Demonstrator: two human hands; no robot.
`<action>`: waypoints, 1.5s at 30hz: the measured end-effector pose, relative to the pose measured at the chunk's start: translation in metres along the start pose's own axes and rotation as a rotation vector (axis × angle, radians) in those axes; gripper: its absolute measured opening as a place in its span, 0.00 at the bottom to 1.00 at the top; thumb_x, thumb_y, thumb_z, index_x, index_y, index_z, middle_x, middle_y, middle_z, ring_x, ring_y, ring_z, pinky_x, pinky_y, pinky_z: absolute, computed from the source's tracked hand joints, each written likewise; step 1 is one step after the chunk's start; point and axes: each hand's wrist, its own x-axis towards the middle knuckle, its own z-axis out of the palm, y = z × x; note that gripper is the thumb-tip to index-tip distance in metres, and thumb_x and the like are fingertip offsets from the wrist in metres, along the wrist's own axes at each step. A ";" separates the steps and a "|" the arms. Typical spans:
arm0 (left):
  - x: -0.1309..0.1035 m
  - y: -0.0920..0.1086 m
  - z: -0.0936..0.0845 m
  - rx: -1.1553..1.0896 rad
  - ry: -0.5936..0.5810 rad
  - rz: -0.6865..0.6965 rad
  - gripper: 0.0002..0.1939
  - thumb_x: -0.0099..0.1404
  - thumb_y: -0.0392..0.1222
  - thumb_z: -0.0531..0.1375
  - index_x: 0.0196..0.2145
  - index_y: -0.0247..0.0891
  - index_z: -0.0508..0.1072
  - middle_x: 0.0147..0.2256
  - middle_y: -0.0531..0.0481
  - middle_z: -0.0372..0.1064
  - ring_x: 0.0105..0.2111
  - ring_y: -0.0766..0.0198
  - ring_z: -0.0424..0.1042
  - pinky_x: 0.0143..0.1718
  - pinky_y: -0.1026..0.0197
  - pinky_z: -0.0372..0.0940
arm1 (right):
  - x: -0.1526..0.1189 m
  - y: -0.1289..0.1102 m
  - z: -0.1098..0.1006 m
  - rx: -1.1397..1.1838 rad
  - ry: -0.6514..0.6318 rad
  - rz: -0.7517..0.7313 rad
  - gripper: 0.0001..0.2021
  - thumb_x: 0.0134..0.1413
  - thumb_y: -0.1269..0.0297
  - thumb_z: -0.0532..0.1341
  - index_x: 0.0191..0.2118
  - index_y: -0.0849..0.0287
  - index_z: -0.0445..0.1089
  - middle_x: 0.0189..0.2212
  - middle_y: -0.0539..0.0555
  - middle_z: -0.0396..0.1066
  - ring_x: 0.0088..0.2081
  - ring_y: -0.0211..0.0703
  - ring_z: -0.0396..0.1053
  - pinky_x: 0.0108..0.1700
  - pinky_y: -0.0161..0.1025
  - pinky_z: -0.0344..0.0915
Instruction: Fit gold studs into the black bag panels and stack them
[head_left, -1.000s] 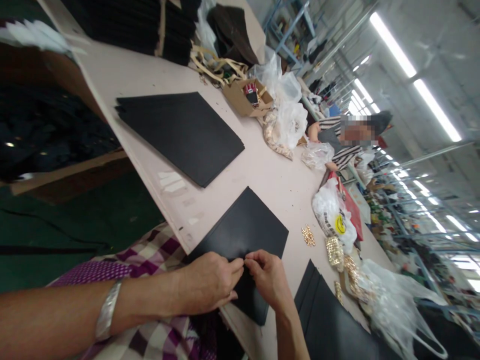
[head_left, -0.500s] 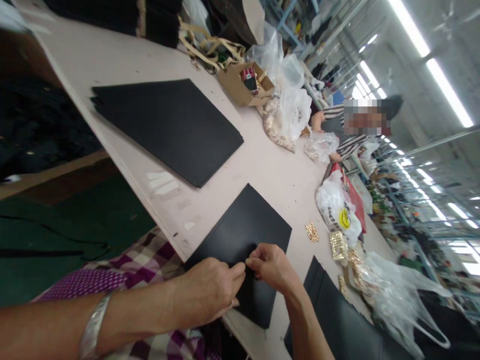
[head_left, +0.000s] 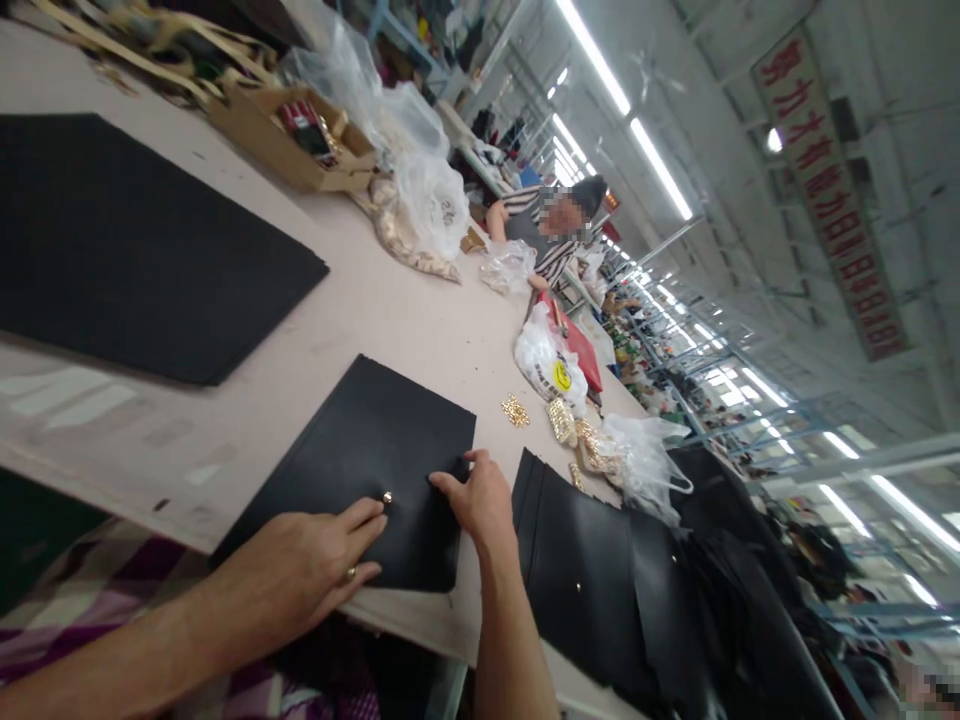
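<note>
A black leather-like panel (head_left: 360, 430) lies before me, apparently on a stack of others. A small gold stud (head_left: 387, 496) stands on its surface. My left hand (head_left: 315, 560) rests on the panel's near part, fingers stretched and apart, the fingertips just beside the stud. It wears a ring. My right hand (head_left: 484, 505) is at the panel's right edge, thumb and forefinger apart on the surface; its other fingers are partly hidden. To the right lie overlapping black panels (head_left: 555, 540), some bearing a gold stud.
A larger black stack (head_left: 150, 240) lies at left. Beyond are loose gold studs (head_left: 515, 410), packs of gold pieces (head_left: 561, 422), plastic bags (head_left: 431, 205) and a cardboard box (head_left: 255, 135). A person (head_left: 551, 225) is across the table (head_left: 405, 330).
My hands have parted from their pinch at the panel's middle, uncovering the gold stud. The right hand moved to the right edge. My view has swung to the right.
</note>
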 end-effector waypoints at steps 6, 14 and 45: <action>0.002 -0.001 0.004 0.031 -0.004 -0.026 0.21 0.72 0.43 0.48 0.55 0.35 0.72 0.56 0.41 0.69 0.39 0.50 0.79 0.35 0.48 0.75 | 0.007 0.004 0.004 0.290 0.024 0.113 0.37 0.40 0.53 0.72 0.57 0.62 0.62 0.40 0.58 0.75 0.42 0.51 0.74 0.46 0.43 0.67; 0.006 -0.008 0.015 0.051 -0.008 -0.125 0.25 0.71 0.51 0.45 0.54 0.41 0.73 0.57 0.47 0.69 0.41 0.51 0.78 0.38 0.49 0.74 | 0.002 0.009 0.011 0.409 0.024 0.066 0.33 0.40 0.56 0.72 0.54 0.57 0.68 0.38 0.52 0.77 0.42 0.45 0.75 0.44 0.38 0.69; 0.001 -0.044 -0.051 0.085 0.134 -0.454 0.23 0.70 0.49 0.47 0.52 0.33 0.69 0.48 0.37 0.68 0.41 0.45 0.75 0.43 0.46 0.69 | -0.026 0.053 -0.004 0.142 0.039 0.028 0.27 0.56 0.47 0.60 0.57 0.59 0.67 0.39 0.57 0.78 0.43 0.51 0.75 0.46 0.41 0.67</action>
